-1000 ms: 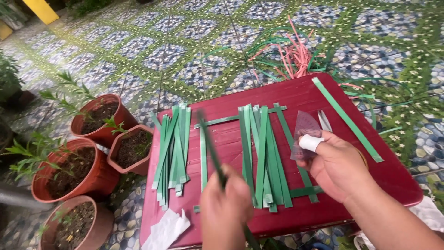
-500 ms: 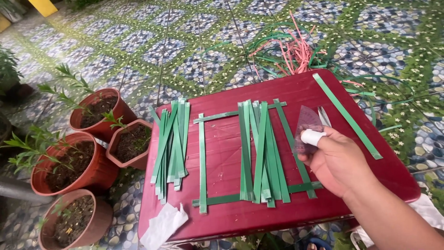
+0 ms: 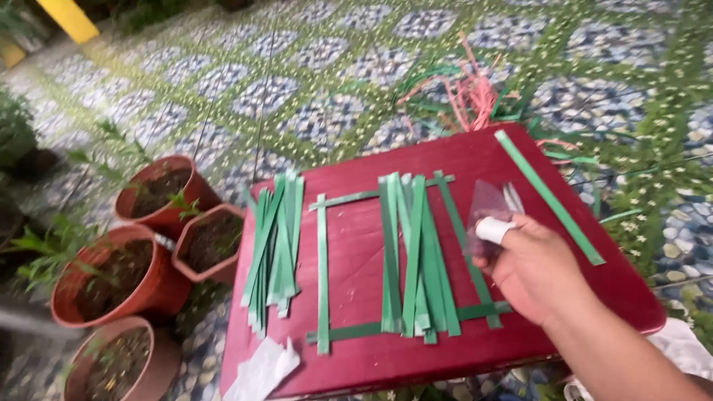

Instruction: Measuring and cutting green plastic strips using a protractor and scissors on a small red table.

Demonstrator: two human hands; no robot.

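Right hand [image 3: 536,269]: fingers curled over a small white roll [image 3: 493,229]
Surface [image 3: 631,297]: glossy dark red
Strips [image 3: 414,256]: flat green ribbon, laid parallel

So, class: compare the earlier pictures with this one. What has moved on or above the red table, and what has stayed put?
The left hand, which held a dark strip over the table's front, has withdrawn downwards and is out of view. The right hand stays at the right, a white wrap on one finger. The green strips forming a frame, the bundle inside it and the loose pile on the red table lie unchanged.
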